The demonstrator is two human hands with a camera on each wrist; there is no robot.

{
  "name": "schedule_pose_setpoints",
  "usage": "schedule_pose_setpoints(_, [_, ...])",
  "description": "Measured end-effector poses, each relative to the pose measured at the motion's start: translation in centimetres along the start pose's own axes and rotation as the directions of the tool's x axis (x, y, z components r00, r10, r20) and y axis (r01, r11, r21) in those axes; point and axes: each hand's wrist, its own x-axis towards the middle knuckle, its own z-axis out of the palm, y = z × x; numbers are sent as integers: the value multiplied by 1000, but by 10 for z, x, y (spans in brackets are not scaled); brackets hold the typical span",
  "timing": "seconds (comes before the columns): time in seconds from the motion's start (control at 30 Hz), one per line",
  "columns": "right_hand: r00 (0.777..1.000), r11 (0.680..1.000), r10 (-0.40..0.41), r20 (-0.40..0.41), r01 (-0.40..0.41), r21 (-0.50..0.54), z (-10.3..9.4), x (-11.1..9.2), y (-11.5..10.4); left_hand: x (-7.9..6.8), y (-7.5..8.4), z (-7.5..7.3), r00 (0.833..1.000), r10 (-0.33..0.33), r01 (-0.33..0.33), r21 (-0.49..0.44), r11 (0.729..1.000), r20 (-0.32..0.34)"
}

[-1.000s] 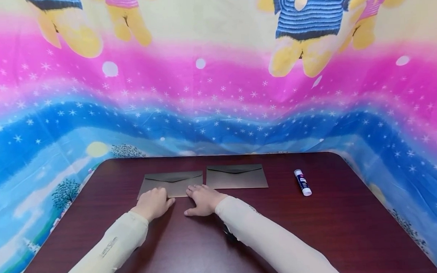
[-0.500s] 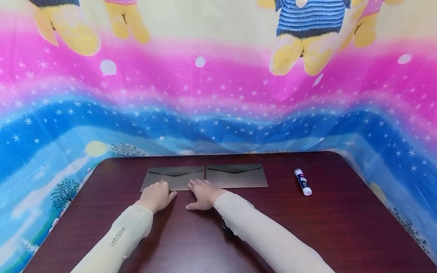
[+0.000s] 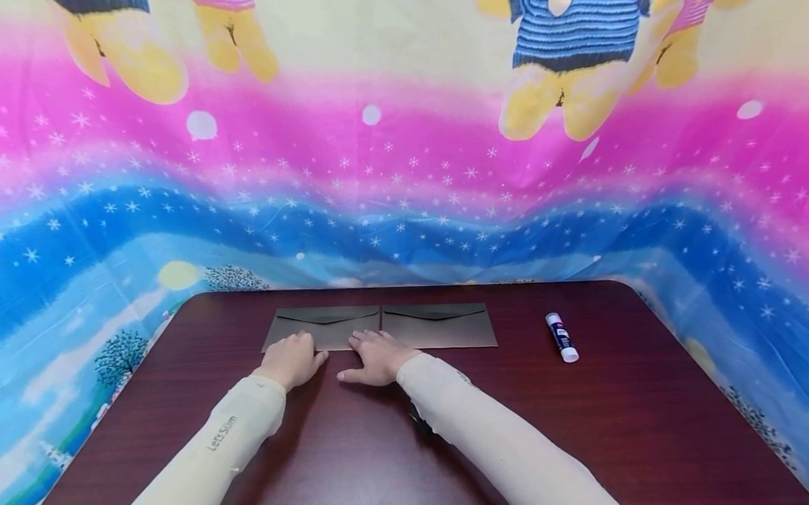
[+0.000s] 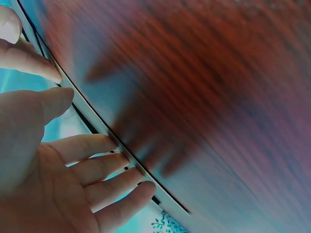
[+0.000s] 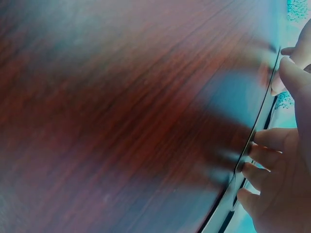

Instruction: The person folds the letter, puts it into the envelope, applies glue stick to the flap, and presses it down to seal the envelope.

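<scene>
Two dark bronze-grey envelopes lie flat, side by side, flaps along their far edges. On the near edge of the left envelope [image 3: 330,335] rest the fingertips of my left hand [image 3: 290,360], its thumb pointing inward. My right hand [image 3: 380,357] touches the same envelope near its right corner, fingers extended and thumb spread to the left. It also overlaps the near left corner of the right envelope [image 3: 441,334] in the head view. In the left wrist view, the left hand's fingers [image 4: 107,167] reach the envelope's thin edge. The right wrist view has the right hand's fingers [image 5: 265,158] similarly placed.
A glue stick [image 3: 562,338] with white ends and a dark blue label lies to the right of the envelopes. The reddish-brown table [image 3: 584,424] has rounded far corners. Behind it hangs a colourful printed cloth [image 3: 402,171].
Both hands have pushed the left envelope away, toward the table's far edge, until it lines up with the right envelope. During the last half second they have barely moved.
</scene>
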Motion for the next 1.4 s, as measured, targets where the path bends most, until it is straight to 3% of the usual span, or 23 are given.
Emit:
schedule_pose_setpoints(0.53, [999, 1000, -8, -44, 7, -6, 5, 3, 4, 7, -7, -4, 1000, 1, -1, 5, 1000, -27])
schedule_pose_setpoints(0.87, [998, 999, -19, -64, 21, 31, -2, -1, 10, 8, -8, -7, 1000, 13, -14, -18, 1000, -26])
schedule_pose_setpoints(1.13, [989, 995, -35, -144, 47, 83, -9, -12, 15, 3, -5, -15, 999, 19, -21, -36, 999, -49])
schedule_pose_setpoints(1.4, [973, 994, -77, -216, 91, 55, -17, -27, 13, -4, 3, -22, 995, 36, -42, -67, 997, -95])
